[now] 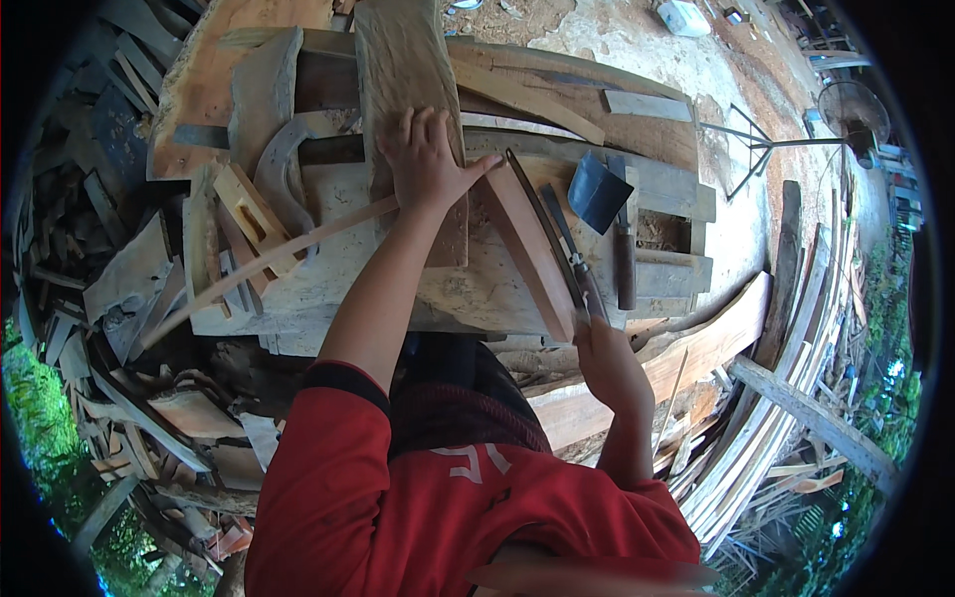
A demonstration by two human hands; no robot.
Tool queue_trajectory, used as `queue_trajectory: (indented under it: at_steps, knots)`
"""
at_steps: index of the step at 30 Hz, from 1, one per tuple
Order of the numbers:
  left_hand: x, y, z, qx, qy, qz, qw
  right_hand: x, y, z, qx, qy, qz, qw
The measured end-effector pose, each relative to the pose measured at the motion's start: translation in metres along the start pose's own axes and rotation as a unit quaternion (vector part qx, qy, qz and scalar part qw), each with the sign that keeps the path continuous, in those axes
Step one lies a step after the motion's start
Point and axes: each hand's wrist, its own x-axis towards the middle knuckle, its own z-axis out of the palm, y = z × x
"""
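Observation:
My left hand (423,154) lies on a broad, rough wooden plank (410,60), fingers spread and pressing down. Its thumb reaches out to the far end of a squared reddish wooden bar (527,261), which slants toward me. My right hand (607,360) is closed round the near end of a long, thin, dark metal tool (542,217). That tool runs along the bar's right side; whether it is a file or a saw I cannot tell. Close beside it lies a narrow chisel-like tool (558,215). A thin curved wooden strip (269,256) extends left from beneath my left wrist.
Right of the bar lie a broad dark blade (599,194) and a brown wooden handle (625,269). A slotted wooden block (249,211) rests on the bench (338,284) at left. Scrap wood (199,410) piles up at left; long boards (652,368) lie at right. A fan (853,111) stands far right.

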Motion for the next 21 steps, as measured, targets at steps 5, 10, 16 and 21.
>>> queue_trajectory:
  at_steps: [5,10,16,21]
  knots:
    - [-0.004,-0.003,0.012,-0.03,0.045,-0.053,0.997,0.016,-0.006,0.011,-0.036,0.018,-0.049,0.998]
    - [-0.005,-0.001,0.007,0.004,0.048,-0.01,0.999,0.014,0.013,0.004,-0.037,0.003,-0.047,0.998]
    - [-0.005,-0.002,0.006,0.003,0.042,-0.002,0.999,0.018,0.025,0.015,-0.019,0.014,-0.073,0.997]
    - [-0.005,0.003,0.003,0.003,0.034,-0.014,0.999,0.025,0.037,0.024,-0.019,0.043,-0.053,0.997]
